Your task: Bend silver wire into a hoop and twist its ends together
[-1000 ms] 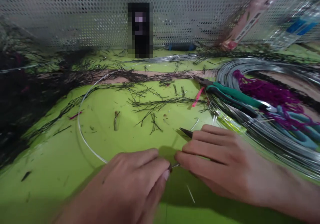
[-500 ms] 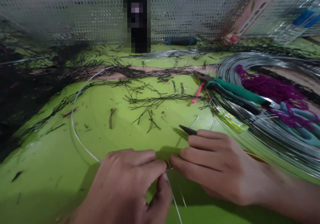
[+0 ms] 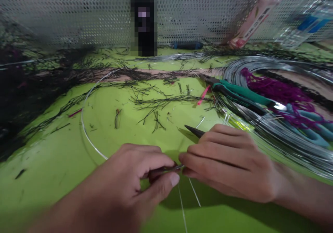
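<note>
Wire (image 3: 179, 167) bridges the narrow gap between the hands, over the green table (image 3: 140, 137). The left hand (image 3: 127, 175) pinches it between thumb and forefinger; the right hand (image 3: 231, 163) is curled round a dark-tipped tool (image 3: 194, 131), fingertips at the wire's other end, their grip on it hard to tell. A pale arc (image 3: 82, 117) curves out beyond the left hand. Past the right lie pliers (image 3: 243, 90), a coil (image 3: 291, 153) and purple yarn (image 3: 281, 89); black strands (image 3: 26, 101) heap far left.
</note>
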### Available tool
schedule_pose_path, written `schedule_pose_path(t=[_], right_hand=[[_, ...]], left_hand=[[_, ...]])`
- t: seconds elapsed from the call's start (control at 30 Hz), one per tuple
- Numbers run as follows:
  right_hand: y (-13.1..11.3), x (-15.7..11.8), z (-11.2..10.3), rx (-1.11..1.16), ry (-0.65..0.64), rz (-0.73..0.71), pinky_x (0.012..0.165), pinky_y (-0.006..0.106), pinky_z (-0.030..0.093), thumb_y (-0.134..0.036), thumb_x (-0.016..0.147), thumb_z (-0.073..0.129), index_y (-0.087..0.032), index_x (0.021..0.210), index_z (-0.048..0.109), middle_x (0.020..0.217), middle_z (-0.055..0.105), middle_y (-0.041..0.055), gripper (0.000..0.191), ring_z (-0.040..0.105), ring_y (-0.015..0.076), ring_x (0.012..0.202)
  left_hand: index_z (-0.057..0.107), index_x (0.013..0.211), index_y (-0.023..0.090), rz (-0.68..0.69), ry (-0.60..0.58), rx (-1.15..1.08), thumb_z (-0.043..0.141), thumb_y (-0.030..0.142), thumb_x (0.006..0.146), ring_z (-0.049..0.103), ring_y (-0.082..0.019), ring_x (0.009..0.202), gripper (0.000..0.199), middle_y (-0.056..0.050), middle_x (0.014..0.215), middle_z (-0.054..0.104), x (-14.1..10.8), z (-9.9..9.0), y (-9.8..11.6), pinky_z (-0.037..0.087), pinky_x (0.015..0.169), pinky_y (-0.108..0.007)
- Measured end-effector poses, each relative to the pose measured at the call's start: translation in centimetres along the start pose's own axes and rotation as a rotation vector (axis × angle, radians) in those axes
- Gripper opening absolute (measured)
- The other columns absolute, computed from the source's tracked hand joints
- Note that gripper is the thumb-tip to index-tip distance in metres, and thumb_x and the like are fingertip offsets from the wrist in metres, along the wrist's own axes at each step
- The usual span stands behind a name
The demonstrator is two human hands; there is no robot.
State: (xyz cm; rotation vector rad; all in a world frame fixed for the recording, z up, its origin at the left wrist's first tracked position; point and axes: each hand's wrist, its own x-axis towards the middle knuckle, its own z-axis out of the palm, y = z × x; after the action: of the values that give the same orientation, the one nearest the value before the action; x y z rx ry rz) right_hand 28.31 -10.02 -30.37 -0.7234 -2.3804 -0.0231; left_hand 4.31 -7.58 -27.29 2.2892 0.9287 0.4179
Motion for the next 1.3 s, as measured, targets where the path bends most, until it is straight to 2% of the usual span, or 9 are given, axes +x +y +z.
schedule_pose_path(t=[0.17, 0.33, 0.47, 0.63, 0.77, 0.87, 0.97, 1.13, 1.3], right_hand=[[-0.3, 0.1, -0.4, -0.010, 0.055, -0.027, 0.064, 0.032, 0.048, -0.016, 0.092, 0.074, -0.011, 0.105, 0.068, 0.089, 0.076, 0.0056, 0.015, 0.069, 0.0150, 0.077], [-0.7, 0.7, -0.6, -0.023, 0.110, -0.044, 0.067, 0.030, 0.053, -0.016, 0.092, 0.073, -0.010, 0.100, 0.069, 0.085, 0.077, 0.0052, 0.011, 0.071, 0.0144, 0.077], [-0.8, 0.7, -0.6, -0.035, 0.154, -0.026, 0.074, 0.032, 0.057, -0.016, 0.090, 0.075, -0.011, 0.097, 0.071, 0.087, 0.078, 0.0063, 0.009, 0.072, 0.0167, 0.081], [-0.8, 0.6, -0.9, -0.035, 0.167, -0.005, 0.075, 0.036, 0.055, -0.004, 0.087, 0.069, -0.012, 0.095, 0.071, 0.090, 0.077, 0.0086, 0.011, 0.071, 0.0197, 0.084], [-0.9, 0.8, -1.0, -0.036, 0.177, 0.009, 0.067, 0.035, 0.051, -0.004, 0.087, 0.068, -0.012, 0.093, 0.071, 0.085, 0.076, 0.0063, 0.010, 0.069, 0.0173, 0.075], [-1.2, 1.0, -1.0, -0.012, 0.177, 0.019, 0.065, 0.034, 0.049, -0.005, 0.086, 0.070, -0.011, 0.093, 0.070, 0.083, 0.075, 0.0065, 0.009, 0.067, 0.0166, 0.072], [-1.3, 1.0, -1.0, 0.009, 0.171, 0.016, 0.068, 0.034, 0.051, -0.009, 0.088, 0.072, -0.010, 0.094, 0.070, 0.083, 0.074, 0.0067, 0.006, 0.067, 0.0172, 0.074], [-1.3, 1.0, -1.1, 0.041, 0.138, 0.025, 0.071, 0.034, 0.050, -0.012, 0.093, 0.067, -0.012, 0.094, 0.070, 0.083, 0.075, 0.0061, 0.003, 0.066, 0.0163, 0.073], [-2.0, 1.1, -0.9, 0.123, 0.089, 0.158, 0.071, 0.034, 0.044, -0.012, 0.094, 0.063, -0.014, 0.087, 0.067, 0.075, 0.071, 0.0028, 0.008, 0.061, 0.0137, 0.068]], left_hand=[[0.062, 0.068, 0.022, -0.055, -0.099, -0.099, 0.058, 0.027, 0.095, 0.043, -0.007, 0.048, 0.027, 0.008, 0.056, 0.051, 0.2, -0.5, 1.0, 0.031, 0.045, -0.021], [0.062, 0.066, 0.021, -0.149, -0.133, -0.124, 0.054, 0.036, 0.097, 0.042, -0.007, 0.049, 0.036, 0.007, 0.055, 0.050, 0.2, -0.9, 1.8, 0.029, 0.043, -0.022], [0.069, 0.077, 0.024, -0.160, -0.122, -0.084, 0.054, 0.039, 0.099, 0.051, -0.008, 0.051, 0.030, 0.008, 0.059, 0.059, 0.0, -0.7, 1.7, 0.033, 0.045, -0.022], [0.065, 0.109, 0.027, 0.104, 0.075, 0.127, 0.049, 0.024, 0.101, 0.067, -0.012, 0.070, 0.017, 0.005, 0.090, 0.074, -0.8, -0.1, 1.3, 0.046, 0.061, -0.026], [0.062, 0.104, 0.023, 0.291, 0.257, 0.369, 0.057, 0.023, 0.100, 0.069, -0.016, 0.069, 0.007, 0.001, 0.088, 0.075, -1.2, 0.8, 1.0, 0.045, 0.060, -0.033], [0.062, 0.097, 0.021, 0.378, 0.329, 0.434, 0.060, 0.017, 0.098, 0.069, -0.015, 0.066, 0.005, 0.001, 0.085, 0.077, -1.0, 1.4, 0.9, 0.044, 0.055, -0.034], [0.062, 0.093, 0.023, 0.417, 0.360, 0.437, 0.059, 0.015, 0.098, 0.067, -0.013, 0.061, 0.009, 0.004, 0.081, 0.078, -0.8, 1.5, 1.0, 0.046, 0.055, -0.032], [0.062, 0.090, 0.022, 0.369, 0.331, 0.417, 0.056, 0.014, 0.099, 0.060, -0.012, 0.053, 0.013, 0.004, 0.073, 0.075, -0.8, 1.6, 1.3, 0.042, 0.051, -0.034], [0.060, 0.085, 0.020, 0.398, 0.285, 0.396, 0.050, 0.007, 0.098, 0.055, -0.014, 0.055, 0.021, 0.002, 0.068, 0.068, -0.8, 2.0, 1.1, 0.038, 0.052, -0.035]])
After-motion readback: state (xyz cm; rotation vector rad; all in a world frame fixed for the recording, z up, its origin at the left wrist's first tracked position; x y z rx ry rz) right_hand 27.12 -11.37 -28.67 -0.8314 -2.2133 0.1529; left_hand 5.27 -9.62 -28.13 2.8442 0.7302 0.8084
